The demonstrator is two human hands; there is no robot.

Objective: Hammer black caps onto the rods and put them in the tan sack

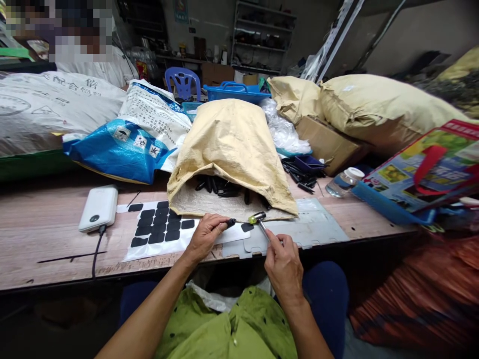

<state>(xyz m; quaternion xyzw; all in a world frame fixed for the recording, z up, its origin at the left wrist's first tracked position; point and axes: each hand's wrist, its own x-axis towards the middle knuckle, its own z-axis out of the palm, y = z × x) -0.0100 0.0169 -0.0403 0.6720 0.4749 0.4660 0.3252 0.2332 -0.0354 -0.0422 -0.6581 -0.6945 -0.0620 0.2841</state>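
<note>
My left hand [207, 233] is closed around a small black cylindrical piece [231, 223], whose end sticks out to the right past the fingertips. In my right hand [283, 264] is a small hammer [257, 217] with a metal handle and a yellowish face, its head just right of the black piece. Right behind both hands lies an open tan sack [232, 144], its mouth facing me, with several black pieces [224, 188] inside. A sheet with black rounded squares [157, 224] lies under and left of my left hand.
A white power bank [99, 208] with a black cable rests at left. More black pieces [299, 174], a clear jar [344, 182] and a colourful bag [430, 164] stand at right. A grey plate [318, 227] lies along the front edge. Large sacks crowd the back.
</note>
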